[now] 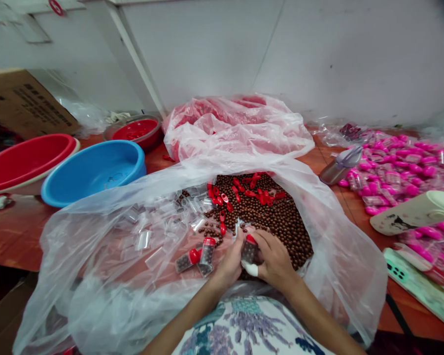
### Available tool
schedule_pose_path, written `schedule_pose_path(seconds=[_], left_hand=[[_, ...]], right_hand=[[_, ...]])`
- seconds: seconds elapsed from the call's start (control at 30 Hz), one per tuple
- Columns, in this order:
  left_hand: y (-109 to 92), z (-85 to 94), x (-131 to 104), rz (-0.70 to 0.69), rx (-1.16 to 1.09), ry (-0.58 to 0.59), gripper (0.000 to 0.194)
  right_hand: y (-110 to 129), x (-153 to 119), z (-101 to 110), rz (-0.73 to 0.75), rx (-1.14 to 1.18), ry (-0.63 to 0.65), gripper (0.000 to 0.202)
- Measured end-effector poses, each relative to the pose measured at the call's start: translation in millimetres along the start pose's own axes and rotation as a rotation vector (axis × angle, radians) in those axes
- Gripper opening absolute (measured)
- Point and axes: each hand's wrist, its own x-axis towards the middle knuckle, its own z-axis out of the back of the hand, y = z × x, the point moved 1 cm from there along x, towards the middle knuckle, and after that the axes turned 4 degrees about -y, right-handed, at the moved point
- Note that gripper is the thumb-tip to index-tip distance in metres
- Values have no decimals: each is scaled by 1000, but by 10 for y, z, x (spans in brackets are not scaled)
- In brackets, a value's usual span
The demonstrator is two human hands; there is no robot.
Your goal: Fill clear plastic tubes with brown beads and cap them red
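Observation:
Between my two hands is a small clear container with a red cap, filled with dark brown beads. My left hand closes on its left side, and my right hand, with a white wrap on one finger, grips it from the right and top. Just left lie two more capped containers of beads. Loose brown beads spread beyond my hands in a large translucent plastic bag. Red caps are scattered over the beads, and several clear containers without caps lie at the left.
At left stand a blue basin, a red basin and a cardboard box. Behind is a bag of red pieces. On the right are many pink-capped containers, a white bottle, a grey bottle and a pale green case.

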Motion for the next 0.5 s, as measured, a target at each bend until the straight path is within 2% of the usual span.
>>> schedule_pose_path(seconds=[0.07, 0.13, 0.2, 0.27, 0.37, 0.5], left_hand=[[38, -31, 1, 7, 3, -9, 53], [44, -22, -4, 0, 57, -26, 51], [12, 21, -12, -7, 98, -67, 52], [-45, 81, -19, 2, 105, -90, 54], [-131, 156, -27, 5, 83, -37, 55], [-152, 207, -31, 3, 100, 21, 59]], right_hand=[[33, -10, -4, -7, 2, 21, 63], [32, 1, 27, -2, 33, 99, 68], [-25, 27, 93, 0, 91, 202, 76], [-148, 60, 169, -58, 120, 232, 68], [-370, 100, 220, -162, -16, 209, 47], [-464, 133, 139, -64, -250, 317, 45]])
